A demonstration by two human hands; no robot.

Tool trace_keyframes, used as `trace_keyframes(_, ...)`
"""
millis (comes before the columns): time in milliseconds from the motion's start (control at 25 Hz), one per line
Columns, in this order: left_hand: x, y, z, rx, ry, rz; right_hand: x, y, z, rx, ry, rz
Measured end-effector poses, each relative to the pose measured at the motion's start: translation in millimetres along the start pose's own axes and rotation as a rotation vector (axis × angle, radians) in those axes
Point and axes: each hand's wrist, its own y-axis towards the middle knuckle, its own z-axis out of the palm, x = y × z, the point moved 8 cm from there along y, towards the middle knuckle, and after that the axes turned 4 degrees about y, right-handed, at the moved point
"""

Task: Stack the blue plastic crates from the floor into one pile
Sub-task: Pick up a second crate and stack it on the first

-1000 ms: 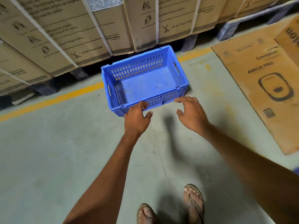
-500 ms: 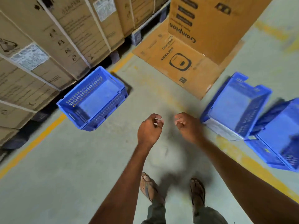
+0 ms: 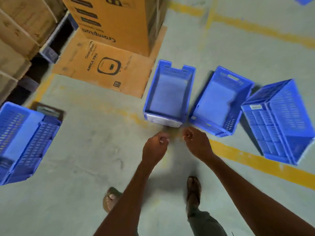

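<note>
Several blue plastic crates lie on the concrete floor. One slotted crate (image 3: 25, 142) sits upright at the far left. Straight ahead a solid-walled crate (image 3: 168, 94) stands upright, with a second crate (image 3: 219, 101) touching its right side. Further right a slotted crate (image 3: 279, 121) lies tipped on its side. My left hand (image 3: 154, 148) and my right hand (image 3: 196, 143) hover just short of the solid-walled crate's near end, both with fingers curled and holding nothing. Neither hand touches a crate.
A tall orange carton (image 3: 112, 23) stands on a flattened carton sheet (image 3: 102, 68) behind the crates. Stacked brown boxes on pallets (image 3: 20, 36) fill the left. Yellow floor lines (image 3: 255, 160) cross under the crates. My sandalled feet (image 3: 193, 189) are below.
My view has swung right, away from the slotted crate left on the floor, which is now at the far left. My hands have closed and come near the crates ahead.
</note>
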Motion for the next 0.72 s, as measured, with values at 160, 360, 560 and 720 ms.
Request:
trace_keyframes(160,-71.0,20.8,88.3,0.117,0.05,0.039,-84.0,20.4,-66.3,-0.03,0.017,0.128)
trace_keyframes(360,-105.5,74.6,124.9,0.174,0.134,0.101,-123.0,60.4,-84.7,-0.052,0.035,0.187)
trace_keyframes(560,-64.0,153.7,108.8,0.157,0.142,0.005,-100.7,127.6,-37.6,-0.025,0.066,0.194)
trace_keyframes(720,-25.0,202.0,105.0,0.119,0.07,-0.1,-86.9,177.9,1.5,-0.005,0.065,0.148)
